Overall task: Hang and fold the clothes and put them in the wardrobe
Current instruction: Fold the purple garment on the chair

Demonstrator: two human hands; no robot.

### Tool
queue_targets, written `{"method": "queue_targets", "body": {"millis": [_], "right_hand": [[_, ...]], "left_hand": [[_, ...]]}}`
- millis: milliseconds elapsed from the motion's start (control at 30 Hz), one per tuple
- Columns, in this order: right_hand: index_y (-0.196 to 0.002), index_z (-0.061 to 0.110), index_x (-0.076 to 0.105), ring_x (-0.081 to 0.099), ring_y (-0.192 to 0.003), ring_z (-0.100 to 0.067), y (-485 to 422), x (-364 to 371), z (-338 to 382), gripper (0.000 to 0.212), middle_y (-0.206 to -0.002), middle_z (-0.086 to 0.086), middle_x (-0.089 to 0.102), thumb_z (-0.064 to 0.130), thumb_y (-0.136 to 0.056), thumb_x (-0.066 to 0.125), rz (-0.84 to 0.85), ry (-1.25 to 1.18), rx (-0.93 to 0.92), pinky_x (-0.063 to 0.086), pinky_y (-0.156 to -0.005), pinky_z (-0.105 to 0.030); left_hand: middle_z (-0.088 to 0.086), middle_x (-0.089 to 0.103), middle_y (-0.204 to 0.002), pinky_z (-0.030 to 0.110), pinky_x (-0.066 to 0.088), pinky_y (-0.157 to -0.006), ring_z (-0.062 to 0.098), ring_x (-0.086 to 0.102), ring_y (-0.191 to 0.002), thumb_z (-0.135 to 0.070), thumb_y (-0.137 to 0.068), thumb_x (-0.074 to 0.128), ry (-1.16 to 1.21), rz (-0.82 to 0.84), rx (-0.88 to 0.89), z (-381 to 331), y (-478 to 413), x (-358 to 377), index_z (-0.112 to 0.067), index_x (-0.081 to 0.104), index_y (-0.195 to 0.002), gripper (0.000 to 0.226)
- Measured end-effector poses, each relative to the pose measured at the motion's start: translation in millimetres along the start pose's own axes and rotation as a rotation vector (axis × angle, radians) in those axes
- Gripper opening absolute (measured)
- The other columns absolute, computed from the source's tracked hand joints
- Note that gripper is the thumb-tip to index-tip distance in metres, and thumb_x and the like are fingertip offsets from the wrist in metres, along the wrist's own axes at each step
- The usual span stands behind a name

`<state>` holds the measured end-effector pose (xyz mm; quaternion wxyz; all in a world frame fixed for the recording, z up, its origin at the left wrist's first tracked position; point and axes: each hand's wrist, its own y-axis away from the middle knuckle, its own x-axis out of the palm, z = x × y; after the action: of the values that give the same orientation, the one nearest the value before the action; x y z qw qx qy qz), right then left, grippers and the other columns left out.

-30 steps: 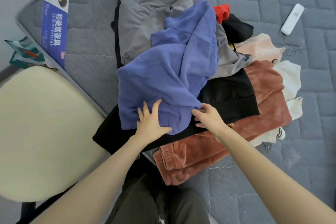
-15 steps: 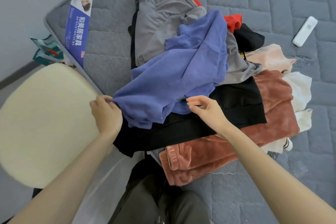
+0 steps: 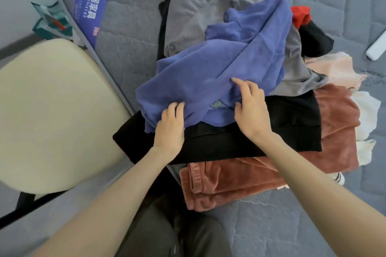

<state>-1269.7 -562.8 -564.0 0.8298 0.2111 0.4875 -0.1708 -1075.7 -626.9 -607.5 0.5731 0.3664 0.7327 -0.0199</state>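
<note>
Now, blue garment (image 3: pixel 219 73): topmost on the bed (image 3: pixel 129 27), straight ahead, long axis near-left to far-right.
Left hand (image 3: pixel 170 129): grips its near hem.
Right hand (image 3: pixel 250 110): fingers on the cloth alongside; pinch unclear.
Reach: both hands equally near, held apart.

The white remote (image 3: pixel 377 48) runs off the right edge, the grey garment (image 3: pixel 198 6) off the top. The red garment (image 3: pixel 300 15) is mostly buried. Fingertips of the left hand (image 3: pixel 169 129) vanish into the blue garment (image 3: pixel 219 73); the grip of the right hand (image 3: pixel 250 115) there is unclear.
</note>
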Motion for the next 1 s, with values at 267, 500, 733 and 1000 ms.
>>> {"method": "queue_targets", "body": {"millis": [267,500,733,1000], "right_hand": [[-0.142,0.023,0.036,0.055,-0.096,-0.034,-14.2,-4.2,1.3,0.066,-0.111,-0.007,0.06,-0.004,-0.083,0.039,0.09,0.048,0.08,0.046,-0.074,-0.042],[-0.124,0.02,0.058,0.053,-0.103,-0.028,-4.2,-4.8,8.5,0.049,-0.106,-0.008,0.063,-0.003,-0.083,0.045,0.147,-0.092,0.035,0.044,-0.085,-0.036],[-0.139,0.034,0.044,0.032,-0.118,-0.029,26.8,-16.7,44.9,0.071,-0.147,-0.001,0.032,0.012,-0.077,0.07,0.049,0.071,-0.123,0.035,-0.096,-0.04],[-0.137,0.028,0.042,0.034,-0.127,-0.031,64.6,-30.2,99.7,0.07,-0.143,-0.001,0.038,0.035,-0.076,0.075,0.016,0.052,-0.096,0.035,-0.095,-0.044]], "left_hand": [[0.006,0.04,-0.142,0.033,0.043,-0.099,0.022,0.043,-0.127,-0.033,-0.084,0.07,-0.071,0.063,0.079,31.7,1.8,-15.2,-0.008,0.036,-0.136,0.067],[0.004,0.059,-0.103,0.031,0.043,-0.071,0.02,0.056,-0.092,-0.016,-0.098,0.046,0.442,-0.212,-0.066,36.3,9.4,-33.6,-0.009,0.054,-0.103,0.012],[-0.014,0.053,-0.078,0.013,0.038,-0.063,-0.007,0.051,-0.069,-0.013,-0.1,0.042,0.785,-0.403,0.004,27.2,52.7,-107.9,-0.014,0.044,-0.095,0.006],[-0.006,0.049,-0.066,0.01,0.036,-0.061,-0.001,0.042,-0.061,-0.015,-0.099,0.048,1.0,-0.405,0.058,15.6,150.3,-186.9,-0.008,0.052,-0.074,0.026]]}}
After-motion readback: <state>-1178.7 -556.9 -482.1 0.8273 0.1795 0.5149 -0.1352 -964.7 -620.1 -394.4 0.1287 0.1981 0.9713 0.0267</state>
